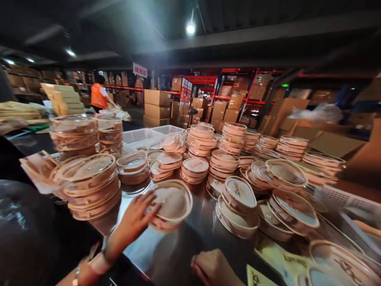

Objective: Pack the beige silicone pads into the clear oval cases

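Observation:
My left hand (135, 218) reaches forward and grips the near rim of a round wooden-rimmed container with a clear lid (172, 203), which is tilted up on the shiny metal table (166, 254). My right hand (212, 267) rests low at the table's front edge with its fingers curled in, and I see nothing in it. A stack of the same lidded containers (89, 184) stands just left of my left hand. More lie to the right (238, 204).
Many stacks of lidded round containers (229, 143) cover the table. White plastic baskets (143, 137) sit behind them. Yellow printed sheets (276, 254) lie at the front right. A person in an orange vest (98, 95) stands far left among cardboard boxes (156, 105) and red racking.

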Demonstrator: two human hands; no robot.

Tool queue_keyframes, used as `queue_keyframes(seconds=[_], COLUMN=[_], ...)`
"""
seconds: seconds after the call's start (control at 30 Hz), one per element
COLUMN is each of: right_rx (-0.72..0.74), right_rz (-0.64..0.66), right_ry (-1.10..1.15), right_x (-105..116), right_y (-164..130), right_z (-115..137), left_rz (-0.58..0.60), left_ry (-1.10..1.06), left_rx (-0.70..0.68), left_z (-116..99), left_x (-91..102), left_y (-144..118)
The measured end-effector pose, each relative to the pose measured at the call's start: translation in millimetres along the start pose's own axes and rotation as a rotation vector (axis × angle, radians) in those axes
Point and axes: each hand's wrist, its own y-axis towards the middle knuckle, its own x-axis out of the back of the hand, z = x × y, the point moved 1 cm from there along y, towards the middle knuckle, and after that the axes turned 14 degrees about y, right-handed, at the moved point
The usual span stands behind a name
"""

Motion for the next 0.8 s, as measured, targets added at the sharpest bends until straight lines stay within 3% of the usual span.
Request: queue_keyframes(seconds=[0.13, 0.23, 0.3, 0.37, 0.47, 0.57, 0.63, 0.73, 0.8], right_rx=[0.038, -0.025, -0.08, -0.122, -0.169, -0.195, -0.196, -0.214, -0.238], right_rz=[0.109, 0.22, 0.284, 0.331, 0.355, 0.386, 0.43, 0.484, 0.495], right_ry=[-0.079, -0.122, -0.116, -0.109, -0.112, -0.113, -0.106, -0.097, -0.08], right_x=[-16, -20, -17, -10, 0, 5, 7, 10, 11], right_y=[-4, -2, 0, 4, 8, 10, 12, 14, 14], right_z=[0, 3, 7, 11, 19, 24, 26, 23, 18], left_rz=[0.084, 0.161, 0.294, 0.37, 0.357, 0.247, 0.167, 0.126, 0.2], left_ry=[0.249, 0.284, 0.173, 0.138, 0.132, 0.151, 0.181, 0.065, -0.047], left_rx=[0.259, 0.418, 0.374, 0.401, 0.44, 0.507, 0.536, 0.339, 0.176], left_z=[124, 204, 238, 253, 245, 213, 182, 120, 70], left_x=[48.1, 56.2, 47.5, 38.5, 35.6, 35.5, 25.0, -14.5, -50.9], left_y=[-27, -43, -56, -68, -72, -59, -43, -7, 23])
